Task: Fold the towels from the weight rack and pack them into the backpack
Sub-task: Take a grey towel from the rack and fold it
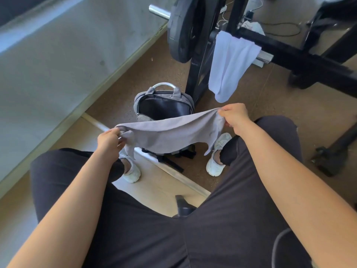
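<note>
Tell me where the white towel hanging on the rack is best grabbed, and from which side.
Probably at the bunched fold atop the rack bar, reaching from above: the white towel hangs draped over it, long end down, so pinching there and lifting frees both halves together.

soft daylight is falling across a brown speckled floor (251,117), where a pale wooden platform (154,186) is lying, a broad grey wall (58,64) is running along the left, and a thin black cable (286,26) is curling at the far end.
</note>
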A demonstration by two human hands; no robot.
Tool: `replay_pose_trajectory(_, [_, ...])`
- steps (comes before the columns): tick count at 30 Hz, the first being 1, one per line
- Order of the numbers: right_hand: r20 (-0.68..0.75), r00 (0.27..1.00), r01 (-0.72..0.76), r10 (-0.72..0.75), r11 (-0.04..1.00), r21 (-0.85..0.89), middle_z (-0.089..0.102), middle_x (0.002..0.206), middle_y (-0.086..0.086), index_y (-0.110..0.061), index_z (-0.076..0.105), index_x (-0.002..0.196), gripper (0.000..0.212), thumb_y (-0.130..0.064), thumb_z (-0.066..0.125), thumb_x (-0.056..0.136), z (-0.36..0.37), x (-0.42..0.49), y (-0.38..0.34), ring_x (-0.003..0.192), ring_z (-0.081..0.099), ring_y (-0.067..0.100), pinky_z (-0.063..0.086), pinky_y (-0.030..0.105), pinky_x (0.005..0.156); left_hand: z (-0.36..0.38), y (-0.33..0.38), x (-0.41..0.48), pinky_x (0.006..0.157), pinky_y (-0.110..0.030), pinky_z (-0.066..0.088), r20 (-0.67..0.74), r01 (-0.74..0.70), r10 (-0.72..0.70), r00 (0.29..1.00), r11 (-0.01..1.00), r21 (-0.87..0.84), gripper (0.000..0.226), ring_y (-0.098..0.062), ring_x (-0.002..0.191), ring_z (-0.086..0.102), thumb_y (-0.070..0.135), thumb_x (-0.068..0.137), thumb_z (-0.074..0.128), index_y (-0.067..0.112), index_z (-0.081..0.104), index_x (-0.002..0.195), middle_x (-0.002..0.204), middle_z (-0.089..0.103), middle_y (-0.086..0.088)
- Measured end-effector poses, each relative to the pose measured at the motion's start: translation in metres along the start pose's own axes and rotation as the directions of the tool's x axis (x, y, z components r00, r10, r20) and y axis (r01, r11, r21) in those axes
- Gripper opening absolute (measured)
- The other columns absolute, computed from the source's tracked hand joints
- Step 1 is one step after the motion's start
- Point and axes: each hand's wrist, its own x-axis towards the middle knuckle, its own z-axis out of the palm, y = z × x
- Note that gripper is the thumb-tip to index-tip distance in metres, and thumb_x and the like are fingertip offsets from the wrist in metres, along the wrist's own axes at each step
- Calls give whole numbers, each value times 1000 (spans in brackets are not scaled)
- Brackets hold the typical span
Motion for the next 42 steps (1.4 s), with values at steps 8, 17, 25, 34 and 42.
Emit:
replay_pose_trajectory(8, [512, 851, -10, -119, 970, 242, 69, 106, 13, -16, 68, 113, 18, -8, 58, 101, 15, -34, -8, 97, 65, 25, 57, 35, 76, 20, 9, -48, 65, -31, 57, 481, 160, -202, 853, 979, 126, 16, -15, 76, 63, 21, 102, 57, 10, 69, 105, 86, 64, -3])
replay_pose_trajectory(17, [693, 623, 187, -362, 930, 317, 69, 95, 14, 1, 70, 110, 17, 3, 58, 97, 34, -94, -28, 89, 69, 19, 58, 30, 77, 45, 8, -91, 95, -41, 52, 818, 119, -168, 551, 985, 123, 55, -23, 100, 65, 13, 84, 58, 5, 60, 139, 115, 66, -14])
replay_pose_trajectory(25, [726, 534, 346, -433, 896, 280, 74, 117, 9, -1, 70, 118, 36, 14, 66, 86, 32, -105, -33, 113, 70, 19, 55, 31, 99, 53, 0, -92, 94, -41, 53, 877, 68, -53, 477, 997, 23, 57, -39, 123, 53, 8, 88, 49, -1, 52, 144, 147, 47, -36])
replay_pose_trajectory(34, [592, 550, 642, -590, 751, 152, 73, 95, 1, -10, 78, 99, 13, -6, 78, 86, 35, -103, -33, 93, 71, 14, 59, 30, 86, 56, -2, -99, 89, -31, 59, 790, 195, -40, 611, 975, -102, 47, -25, 107, 70, 0, 94, 57, 7, 60, 141, 133, 64, -24])
replay_pose_trajectory(42, [654, 453, 798, -606, 602, 5, 66, 102, -19, -26, 72, 93, 11, -16, 74, 90, 30, -115, -41, 109, 57, 2, 41, 7, 88, 51, 4, -99, 84, -25, 60, 741, 100, 24, 671, 987, -122, 39, -20, 95, 71, -6, 93, 61, 13, 73, 124, 116, 73, -13])
